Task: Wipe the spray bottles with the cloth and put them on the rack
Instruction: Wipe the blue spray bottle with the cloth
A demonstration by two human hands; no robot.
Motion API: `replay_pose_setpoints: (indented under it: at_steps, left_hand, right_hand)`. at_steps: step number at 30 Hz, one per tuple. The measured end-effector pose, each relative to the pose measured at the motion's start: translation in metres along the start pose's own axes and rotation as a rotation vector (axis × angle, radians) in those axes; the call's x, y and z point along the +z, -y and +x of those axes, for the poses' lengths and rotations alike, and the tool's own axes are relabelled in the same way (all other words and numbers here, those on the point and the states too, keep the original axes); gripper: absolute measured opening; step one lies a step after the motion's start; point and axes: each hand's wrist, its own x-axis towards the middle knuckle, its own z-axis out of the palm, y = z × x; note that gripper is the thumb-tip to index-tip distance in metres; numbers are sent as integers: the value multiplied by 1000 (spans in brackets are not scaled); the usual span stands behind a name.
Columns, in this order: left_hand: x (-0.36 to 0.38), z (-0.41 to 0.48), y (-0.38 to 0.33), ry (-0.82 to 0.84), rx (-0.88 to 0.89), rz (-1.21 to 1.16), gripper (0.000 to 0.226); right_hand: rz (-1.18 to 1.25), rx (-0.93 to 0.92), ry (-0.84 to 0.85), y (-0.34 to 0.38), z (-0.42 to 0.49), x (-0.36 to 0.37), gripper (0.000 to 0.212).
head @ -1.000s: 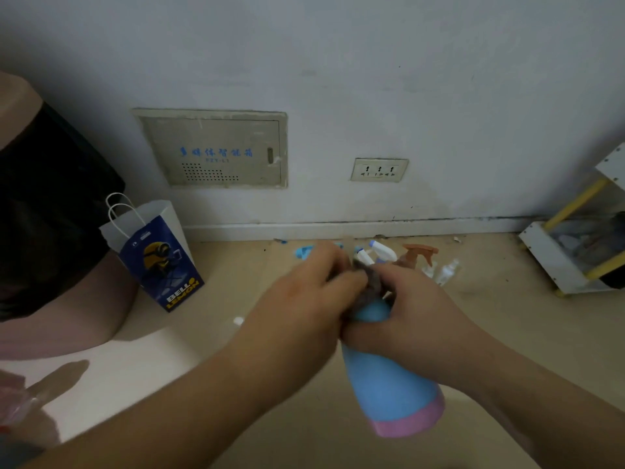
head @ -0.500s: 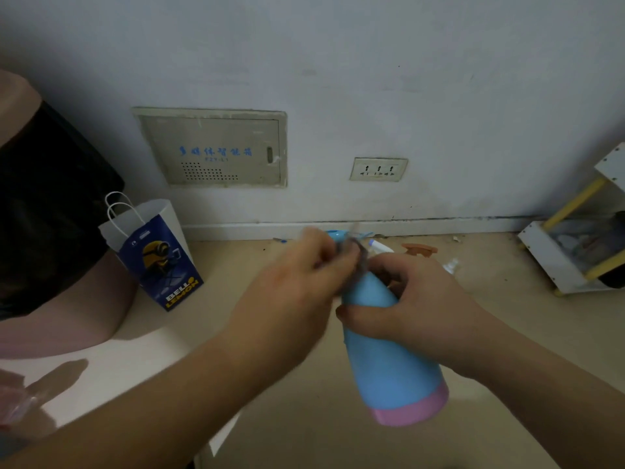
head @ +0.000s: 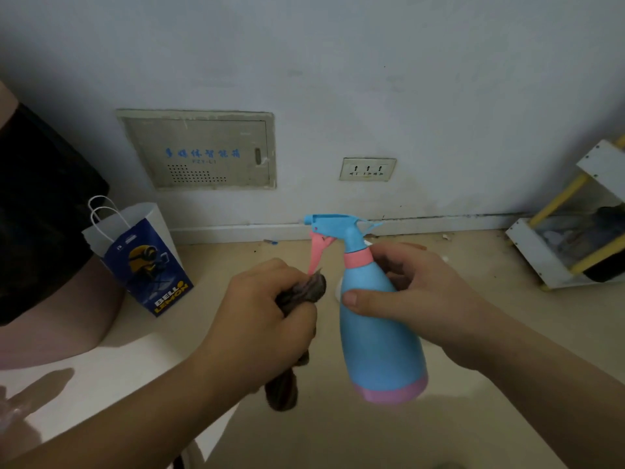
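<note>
- since half a second before, the left hand (head: 267, 319) had come off the top of the spray bottle (head: 375, 333) and drawn back to the left. the two were now apart, and the blue nozzle head and pink trigger, covered by fingers earlier, stood in plain sight.
- the left hand's fingers were curled tight round a dark cloth (head: 309, 287). one bunched end poked out past the knuckles, right under the tip of the trigger, and a tail hung down below the heel of the hand.
- whether that bunched end touched the trigger tip could not be told.
- the right hand (head: 429, 299) gripped the bottle. its thumb lay across the front of the blue body just below the pink collar, and the other fingers wrapped behind the neck.
- the bottle was held in the air, nearly upright. its pink base hung below the right palm, and its nozzle pointed left above the fingertips.
- a white rack (head: 554, 262) with yellow bars stood on the floor well to the right of the right hand's fingers, against the wall. dark things lay on it, too blurred to name.
- a blue and white paper bag (head: 148, 265) stood well to the left of the left hand's fingers.
- beyond the fingertips of both hands, the wall carried a grey panel (head: 203, 150) and a socket (head: 367, 169).
</note>
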Motion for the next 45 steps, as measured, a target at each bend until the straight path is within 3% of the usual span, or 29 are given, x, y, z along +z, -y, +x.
replay_pose_setpoints:
  at_steps: [7, 9, 13, 16, 20, 24, 27, 31, 33, 36, 38, 41, 45]
  left_hand:
    - [-3, 0, -15, -38, -222, -236, 22]
    - [-11, 6, -16, -63, -249, -247, 16]
    - [-26, 19, -19, -244, -289, -269, 18]
    - [-17, 12, -22, -170, -137, -208, 21]
    - [2, -1, -11, 98, 269, 123, 59]
    - [2, -4, -1, 216, 444, 336, 46]
    - [-4, 2, 1, 210, 461, 388, 39]
    - [-2, 16, 2, -54, 318, 299, 35]
    - [7, 8, -6, -9, 326, 265, 31]
    - [3, 0, -4, 171, 490, 269, 33]
    - [-6, 11, 3, 133, 481, 309, 33]
    - [-4, 19, 0, -76, 324, 301, 29]
    - [5, 0, -12, 84, 423, 174, 29]
  right_hand:
    - [-73, 54, 17, -4, 1, 5, 49]
    - [-121, 47, 12, -4, 1, 4, 50]
    - [-172, 27, 0, -6, 2, 4, 39]
    - [-173, 4, 12, -6, 2, 11, 36]
    - [-164, -65, 40, -7, 2, 17, 37]
    - [-157, -65, 69, -9, -2, 16, 37]
    - [-195, -89, 72, -10, -5, 19, 30]
    - [-217, -54, 68, -4, -2, 22, 36]
    - [-210, -75, 84, -4, -2, 22, 29]
    - [-267, -93, 93, -6, -7, 18, 28]
    - [-295, -73, 63, -7, -8, 17, 31]
    - [-291, -51, 34, -2, -7, 19, 34]
    - [-336, -113, 24, -2, -9, 19, 27]
